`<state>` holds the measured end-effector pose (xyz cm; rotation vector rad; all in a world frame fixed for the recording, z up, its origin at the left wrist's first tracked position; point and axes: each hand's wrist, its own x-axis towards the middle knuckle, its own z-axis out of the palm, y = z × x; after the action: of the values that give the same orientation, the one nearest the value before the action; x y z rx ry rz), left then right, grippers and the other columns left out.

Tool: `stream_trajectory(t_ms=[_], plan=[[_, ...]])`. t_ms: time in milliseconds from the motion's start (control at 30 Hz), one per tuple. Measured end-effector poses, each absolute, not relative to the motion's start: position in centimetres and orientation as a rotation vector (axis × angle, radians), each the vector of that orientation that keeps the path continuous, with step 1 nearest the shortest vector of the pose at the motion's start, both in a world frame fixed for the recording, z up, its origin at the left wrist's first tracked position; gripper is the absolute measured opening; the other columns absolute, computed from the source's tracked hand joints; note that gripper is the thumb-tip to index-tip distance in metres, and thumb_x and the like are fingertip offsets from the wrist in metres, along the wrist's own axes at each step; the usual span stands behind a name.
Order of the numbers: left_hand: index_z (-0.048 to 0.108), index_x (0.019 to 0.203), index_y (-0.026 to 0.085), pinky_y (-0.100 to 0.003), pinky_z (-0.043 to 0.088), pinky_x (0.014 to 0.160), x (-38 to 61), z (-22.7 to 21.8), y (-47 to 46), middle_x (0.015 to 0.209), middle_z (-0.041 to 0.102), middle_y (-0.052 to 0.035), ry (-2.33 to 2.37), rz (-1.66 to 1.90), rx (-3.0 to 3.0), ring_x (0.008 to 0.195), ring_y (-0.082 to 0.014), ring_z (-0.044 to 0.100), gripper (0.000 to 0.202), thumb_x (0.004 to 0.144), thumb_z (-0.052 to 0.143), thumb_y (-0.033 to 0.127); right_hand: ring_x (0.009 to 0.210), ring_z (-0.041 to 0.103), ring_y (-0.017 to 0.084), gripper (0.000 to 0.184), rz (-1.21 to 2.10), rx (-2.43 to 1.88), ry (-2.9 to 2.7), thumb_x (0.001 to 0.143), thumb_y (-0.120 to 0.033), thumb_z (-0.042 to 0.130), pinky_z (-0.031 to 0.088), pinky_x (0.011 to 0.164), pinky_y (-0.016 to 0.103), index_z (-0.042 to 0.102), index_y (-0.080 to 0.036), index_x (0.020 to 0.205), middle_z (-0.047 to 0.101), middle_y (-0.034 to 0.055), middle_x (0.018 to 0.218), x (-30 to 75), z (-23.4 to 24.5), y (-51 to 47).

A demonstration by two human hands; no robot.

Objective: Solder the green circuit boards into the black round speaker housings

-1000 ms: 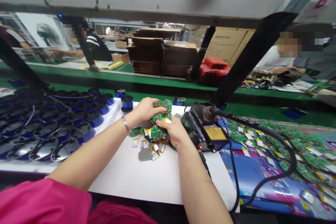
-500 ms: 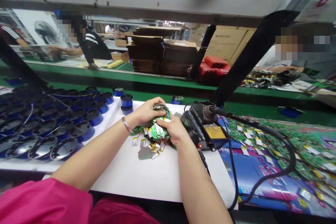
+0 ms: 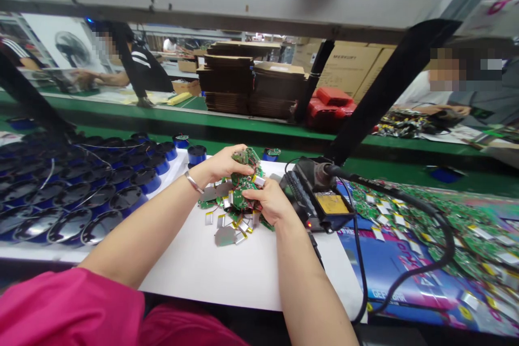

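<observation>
My left hand [image 3: 227, 163] is closed around a few green circuit boards [image 3: 248, 158], held tilted on edge above the white work surface [image 3: 211, 275]. Just to the right and lower, my right hand [image 3: 271, 199] pinches another round green circuit board [image 3: 245, 195] between thumb and fingers. Under both hands lies a loose heap of similar boards with small silver battery cells [image 3: 221, 220] that have yellow tape ends. A grey-green round disc [image 3: 225, 237] rests at the front of this heap. My palms and some fingertips are hidden.
Rows of blue, black-topped round housings [image 3: 101, 200] fill a white tray at left. A soldering station [image 3: 314, 200] with a thick black cable stands at right. Beyond it, many boards [image 3: 458, 232] cover a printed blue sheet. A green bench [image 3: 227, 132] and slanted black posts lie ahead.
My left hand has shifted slightly up and left, turning its boards more upright and apart from the one in my right hand. More grey discs show in the heap.
</observation>
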<state>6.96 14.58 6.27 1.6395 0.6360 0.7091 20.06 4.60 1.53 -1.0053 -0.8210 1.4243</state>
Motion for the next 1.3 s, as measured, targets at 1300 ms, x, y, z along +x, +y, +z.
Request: stream_trajectory(t_ms=[1300], plan=[[0.069, 0.085, 0.016, -0.031, 0.053, 0.068, 6.4, 6.5, 14.5, 0.082, 0.074, -0.0036, 0.928, 0.615, 2.146, 0.074, -0.0213, 0.068, 0.027, 0.063, 0.080, 0.024, 0.053, 0.059, 0.015, 0.039, 1.050, -1.252, -0.809, 0.048, -0.028, 0.078, 0.052, 0.051, 0.028, 0.069, -0.019, 0.084, 0.066, -0.0026, 0.065, 21.3, 0.9, 5.4]])
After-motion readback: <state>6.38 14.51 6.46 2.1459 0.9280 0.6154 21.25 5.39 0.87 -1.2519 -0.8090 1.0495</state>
